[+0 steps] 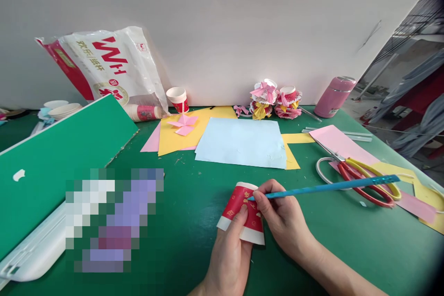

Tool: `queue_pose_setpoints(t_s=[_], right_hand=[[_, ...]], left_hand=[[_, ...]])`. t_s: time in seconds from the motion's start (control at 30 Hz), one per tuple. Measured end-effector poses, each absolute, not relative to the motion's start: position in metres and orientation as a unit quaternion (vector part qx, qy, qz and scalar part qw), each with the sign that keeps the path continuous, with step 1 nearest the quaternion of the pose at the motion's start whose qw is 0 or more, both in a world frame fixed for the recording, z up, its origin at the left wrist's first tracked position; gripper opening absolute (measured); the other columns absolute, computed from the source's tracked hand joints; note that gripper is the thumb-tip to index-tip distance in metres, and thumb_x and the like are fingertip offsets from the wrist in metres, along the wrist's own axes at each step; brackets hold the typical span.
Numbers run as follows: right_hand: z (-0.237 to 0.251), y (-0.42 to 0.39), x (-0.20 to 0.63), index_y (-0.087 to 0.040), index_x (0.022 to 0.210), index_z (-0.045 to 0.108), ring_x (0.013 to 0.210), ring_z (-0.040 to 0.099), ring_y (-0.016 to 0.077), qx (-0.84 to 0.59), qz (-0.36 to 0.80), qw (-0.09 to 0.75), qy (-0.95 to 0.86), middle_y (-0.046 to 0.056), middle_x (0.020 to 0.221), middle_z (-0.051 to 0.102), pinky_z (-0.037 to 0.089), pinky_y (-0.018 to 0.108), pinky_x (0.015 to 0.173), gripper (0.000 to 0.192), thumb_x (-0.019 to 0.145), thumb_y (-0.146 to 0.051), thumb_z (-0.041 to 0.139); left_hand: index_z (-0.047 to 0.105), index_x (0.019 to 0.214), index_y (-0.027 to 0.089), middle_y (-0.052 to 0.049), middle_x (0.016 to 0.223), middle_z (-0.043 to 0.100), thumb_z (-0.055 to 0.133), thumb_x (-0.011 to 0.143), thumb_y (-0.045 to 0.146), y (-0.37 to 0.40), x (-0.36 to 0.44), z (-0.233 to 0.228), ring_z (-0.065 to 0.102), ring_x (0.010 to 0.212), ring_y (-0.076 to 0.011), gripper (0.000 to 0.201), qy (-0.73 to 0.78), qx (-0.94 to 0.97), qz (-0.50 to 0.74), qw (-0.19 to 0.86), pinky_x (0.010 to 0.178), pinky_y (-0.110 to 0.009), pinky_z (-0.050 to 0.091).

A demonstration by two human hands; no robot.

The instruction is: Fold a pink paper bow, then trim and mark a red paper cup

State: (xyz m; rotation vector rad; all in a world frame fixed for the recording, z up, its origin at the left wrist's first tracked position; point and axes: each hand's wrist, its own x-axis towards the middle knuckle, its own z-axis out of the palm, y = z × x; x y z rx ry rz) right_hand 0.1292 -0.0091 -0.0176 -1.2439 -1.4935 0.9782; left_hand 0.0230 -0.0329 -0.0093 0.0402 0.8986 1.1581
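A red and white piece of a paper cup (pixel 233 207), printed with gold marks, is gripped by my left hand (pixel 229 259), whose thumb presses on its printed face. My right hand (pixel 284 219) pinches a long blue pencil (pixel 312 188) close to its tip. The tip meets or hovers just over the red print; I cannot tell which. The pencil's far end slants up to the right, over the red and yellow scissors (pixel 364 180). Beyond both hands lies a light blue paper sheet (pixel 243 143).
Yellow paper (pixel 176 136) and a pink folded paper flower (pixel 183 124) lie behind. Stacked paper cups (pixel 178 99), a printed bag (pixel 104 64), decorated cups (pixel 265 97) and a pink flask (pixel 336 96) line the wall. A green board (pixel 69 152) leans at left. Pink paper (pixel 342 141) lies right.
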Motion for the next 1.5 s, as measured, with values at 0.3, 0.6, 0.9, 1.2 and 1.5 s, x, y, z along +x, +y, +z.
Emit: queue_pose_setpoints(t_s=[0.3, 0.6, 0.9, 1.2, 1.5], right_hand=[[-0.0169, -0.0093, 0.1334, -0.022, 0.071, 0.041, 0.046, 0.042, 0.0113, -0.523, 0.368, 0.454, -0.62, -0.005, 0.053, 0.045, 0.035, 0.022, 0.044, 0.021, 0.09, -0.031, 0.042], [-0.0182, -0.0099, 0.1314, -0.022, 0.071, 0.041, 0.046, 0.043, 0.0117, -0.523, 0.384, 0.467, -0.601, -0.005, 0.052, 0.046, 0.036, 0.022, 0.044, 0.022, 0.09, -0.034, 0.043], [-0.0175, -0.0081, 0.1277, -0.021, 0.071, 0.043, 0.046, 0.036, 0.0105, -0.518, 0.385, 0.465, -0.606, -0.006, 0.053, 0.04, 0.03, 0.021, 0.042, 0.023, 0.089, -0.035, 0.044], [-0.017, -0.0088, 0.1317, -0.022, 0.07, 0.041, 0.045, 0.043, 0.0116, -0.528, 0.365, 0.46, -0.613, -0.005, 0.051, 0.046, 0.035, 0.022, 0.043, 0.022, 0.089, -0.031, 0.043], [-0.0179, -0.0094, 0.1265, -0.021, 0.07, 0.043, 0.045, 0.04, 0.0106, -0.521, 0.388, 0.472, -0.597, -0.005, 0.052, 0.044, 0.033, 0.021, 0.042, 0.024, 0.089, -0.036, 0.044]], left_hand=[[0.06, 0.108, 0.012, -0.011, 0.099, 0.07, 0.058, 0.082, 0.02, -0.0321, 0.0232, -0.0064, 0.062, 0.1, -0.0233, 0.028, 0.436, 0.005, 0.521, 0.734, 0.085, -0.032, 0.049], [0.059, 0.11, 0.012, -0.011, 0.099, 0.07, 0.058, 0.082, 0.019, -0.0325, 0.0231, -0.0083, 0.062, 0.099, -0.0236, 0.029, 0.439, 0.006, 0.525, 0.729, 0.084, -0.032, 0.05], [0.058, 0.111, 0.014, -0.01, 0.1, 0.07, 0.056, 0.083, 0.019, -0.0324, 0.0233, -0.0078, 0.062, 0.1, -0.0226, 0.029, 0.434, 0.024, 0.522, 0.734, 0.085, -0.033, 0.049], [0.06, 0.107, 0.013, -0.011, 0.099, 0.07, 0.057, 0.081, 0.018, -0.0311, 0.0237, -0.0066, 0.062, 0.099, -0.0235, 0.026, 0.438, 0.003, 0.525, 0.729, 0.084, -0.032, 0.05], [0.061, 0.107, 0.015, -0.009, 0.098, 0.07, 0.057, 0.082, 0.02, -0.0327, 0.0221, -0.0087, 0.063, 0.098, -0.0228, 0.026, 0.433, 0.018, 0.524, 0.733, 0.083, -0.032, 0.051]])
